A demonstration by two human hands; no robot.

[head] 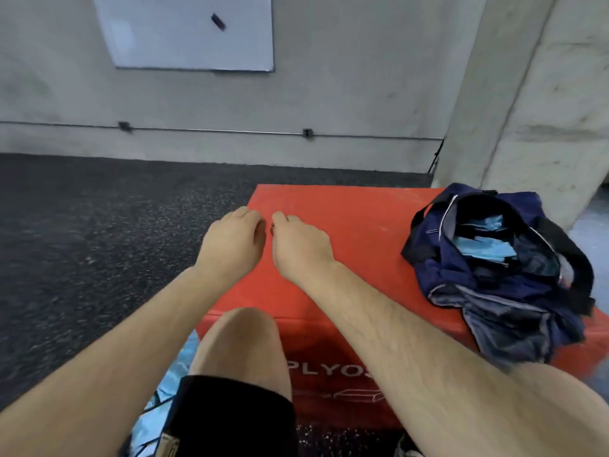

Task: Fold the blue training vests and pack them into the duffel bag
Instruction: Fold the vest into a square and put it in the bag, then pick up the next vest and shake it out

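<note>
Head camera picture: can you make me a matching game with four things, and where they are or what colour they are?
Things:
1. duffel bag
2. plyo box
3. whiteboard
4. loose vest

Clues:
A. hangs on the wall
B. red
C. lies on the floor beside the knee
D. open, sits on the box, with blue vests inside

Pairs: 1-D, 2-B, 3-A, 4-C.
</note>
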